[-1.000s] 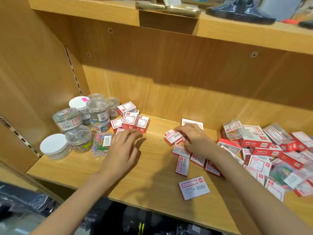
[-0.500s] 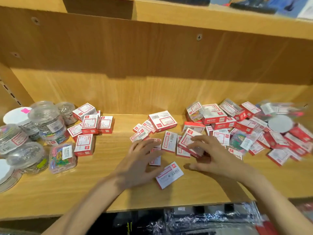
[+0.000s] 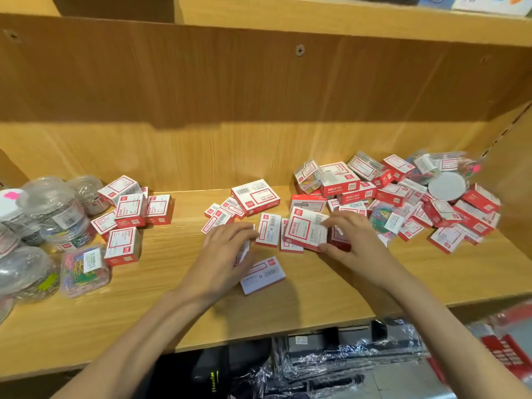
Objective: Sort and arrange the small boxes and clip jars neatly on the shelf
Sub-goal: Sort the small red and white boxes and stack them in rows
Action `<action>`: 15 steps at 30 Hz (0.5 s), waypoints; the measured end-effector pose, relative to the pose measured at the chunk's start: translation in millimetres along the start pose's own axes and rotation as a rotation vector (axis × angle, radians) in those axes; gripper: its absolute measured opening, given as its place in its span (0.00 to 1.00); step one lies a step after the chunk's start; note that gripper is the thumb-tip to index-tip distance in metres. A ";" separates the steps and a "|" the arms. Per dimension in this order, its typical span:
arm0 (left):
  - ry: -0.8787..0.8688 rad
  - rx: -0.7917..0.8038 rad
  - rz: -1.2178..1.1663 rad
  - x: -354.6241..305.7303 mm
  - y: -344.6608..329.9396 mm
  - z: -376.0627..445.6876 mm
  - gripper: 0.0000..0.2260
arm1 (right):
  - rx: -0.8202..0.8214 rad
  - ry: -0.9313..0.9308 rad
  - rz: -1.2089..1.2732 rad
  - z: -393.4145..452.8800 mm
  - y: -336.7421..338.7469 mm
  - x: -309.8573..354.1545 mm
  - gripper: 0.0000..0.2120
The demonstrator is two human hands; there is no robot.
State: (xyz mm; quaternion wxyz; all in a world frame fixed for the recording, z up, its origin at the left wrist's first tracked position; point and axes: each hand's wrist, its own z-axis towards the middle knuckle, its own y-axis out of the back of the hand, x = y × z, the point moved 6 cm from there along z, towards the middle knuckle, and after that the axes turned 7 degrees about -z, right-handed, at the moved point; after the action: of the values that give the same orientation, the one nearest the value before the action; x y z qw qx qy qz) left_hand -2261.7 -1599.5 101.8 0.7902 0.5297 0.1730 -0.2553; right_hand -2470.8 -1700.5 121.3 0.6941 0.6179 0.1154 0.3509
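Shelf: wooden shelf [image 3: 331, 286] with a wooden back panel fills the frame; a second board runs across the top.
Clip jars: clear round jars [image 3: 62, 214] of metal clips crowd the left edge, upright; a clear square tub of coloured clips [image 3: 85, 270] sits in front of them.
Sorted boxes: red-and-white small boxes [image 3: 131, 210] stand packed together just right of the jars, labels facing up and forward; one more box [image 3: 123, 246] sits just in front of the group.
Left hand: left hand [image 3: 223, 254], lower centre, lies palm down with fingers curled over a small box whose white edge shows beneath the fingertips; how firmly it grips I cannot tell.
Loose flat box: one box [image 3: 263, 275] lies flat just right of the left hand, long axis slanting from lower left to upper right.
Centre boxes: several boxes [image 3: 269, 230] stand between the hands, long axes running toward the back panel; a larger box [image 3: 255, 197] lies flat behind them.
Right hand: right hand [image 3: 352, 243] pinches a tilted box [image 3: 306, 228] by its right end, thumb on the near edge, fingers on top, its label face turned toward the camera.
Unsorted heap: jumbled pile [image 3: 431, 203] of boxes, clip bags and a white lid fills the right of the shelf.
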 end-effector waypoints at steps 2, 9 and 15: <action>0.019 -0.039 -0.008 -5.8 1.8 6.9 0.22 | 0.050 0.035 -0.040 1.3 -3.4 -0.9 0.19; -0.078 -0.009 0.028 -41.9 -23.1 41.0 0.19 | 0.058 0.042 0.074 6.5 28.5 -54.8 0.23; -0.081 0.022 0.075 -77.1 -60.4 70.0 0.24 | 0.160 0.201 0.135 12.3 29.5 -73.6 0.23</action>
State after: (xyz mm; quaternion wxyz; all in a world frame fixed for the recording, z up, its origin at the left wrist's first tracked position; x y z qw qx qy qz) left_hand -2359.3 -1666.0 125.0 0.7995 0.5338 0.1182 -0.2487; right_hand -2527.2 -1756.7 131.4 0.6025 0.6393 0.1699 0.4465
